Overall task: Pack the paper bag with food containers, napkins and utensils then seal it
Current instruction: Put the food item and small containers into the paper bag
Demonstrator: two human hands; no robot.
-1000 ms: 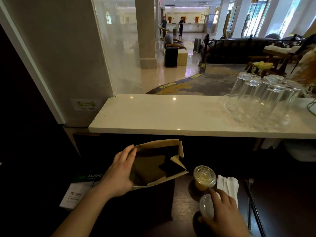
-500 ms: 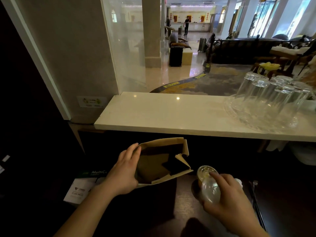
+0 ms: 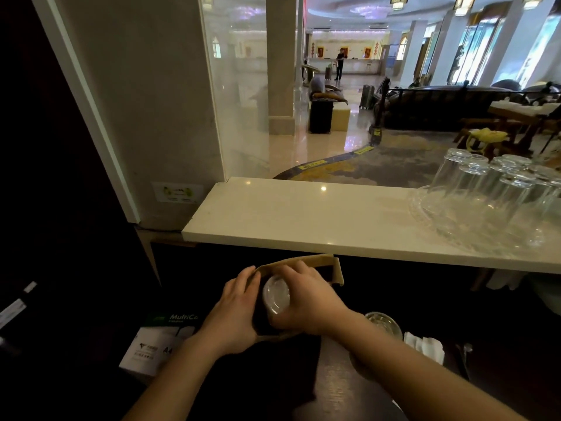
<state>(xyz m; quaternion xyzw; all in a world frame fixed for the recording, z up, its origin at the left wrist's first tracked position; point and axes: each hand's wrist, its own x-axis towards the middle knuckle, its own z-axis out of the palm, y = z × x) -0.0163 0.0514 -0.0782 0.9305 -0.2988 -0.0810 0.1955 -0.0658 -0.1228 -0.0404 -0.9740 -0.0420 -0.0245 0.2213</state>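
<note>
Brown kraft paper frames the action: the paper bag point(image 3: 328, 265) stands on the dark table point(image 3: 343, 375) under the pale stone counter point(image 3: 303, 217), its mouth open and facing up toward the camera. The left hand point(image 3: 235, 311) is closed on the bag's near-left rim, holding the mouth open. The right hand point(image 3: 303, 302) grips a small clear lidded container point(image 3: 275, 294) from its right side and holds it directly over the opening, tipped so the lid faces left and slightly up — its short axis leans rather than standing plumb. The right hand is thus the one carrying the load; the bag lies straight below it, so the coming move looks like a plain downward lowering. The bag's inside is dark, and whether anything already sits there cannot be told.

Still outside the bag, to the right of the right forearm: a second lidded container point(image 3: 383, 325), white napkins point(image 3: 425, 347) just beyond it, and a utensil point(image 3: 466, 357) at the table's far right — barely visible.
</note>
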